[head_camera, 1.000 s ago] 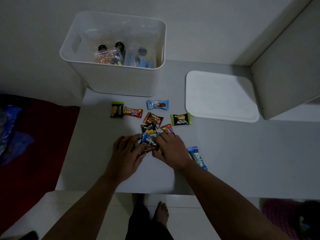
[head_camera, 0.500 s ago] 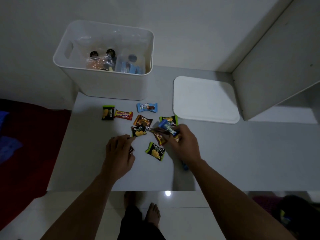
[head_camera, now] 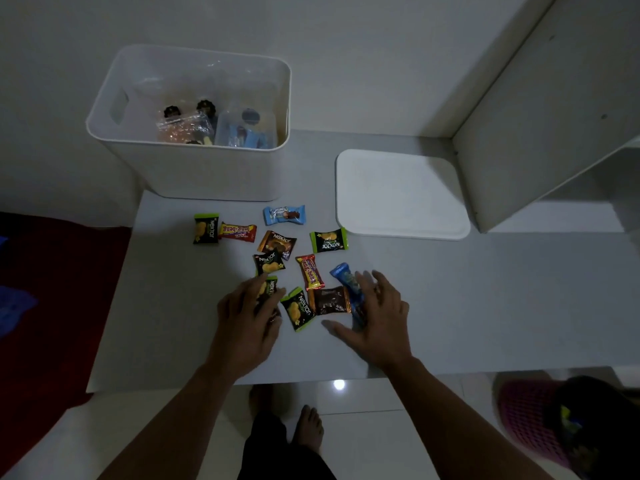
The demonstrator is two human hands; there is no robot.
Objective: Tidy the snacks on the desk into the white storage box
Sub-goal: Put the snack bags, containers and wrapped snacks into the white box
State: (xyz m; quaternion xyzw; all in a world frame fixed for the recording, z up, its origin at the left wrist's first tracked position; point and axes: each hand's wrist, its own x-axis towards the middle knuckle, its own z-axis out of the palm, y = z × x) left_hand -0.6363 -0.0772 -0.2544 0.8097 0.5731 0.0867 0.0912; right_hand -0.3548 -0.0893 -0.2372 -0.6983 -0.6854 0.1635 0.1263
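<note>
Nearest, left hand: fingers spread, resting on a green-edged Nextar packet.
Right hand: fingers splayed flat over a blue wrapped snack; pinching nothing.
Between hands: green Nextar packet and dark brown packet, side by side.
Desk: more Nextar and Beng-Beng bar wrappers scattered beyond.
White lid: flat, far right.
White storage box: far left, open, already containing bagged items.

Eleven snack packets, one box, one lid
</note>
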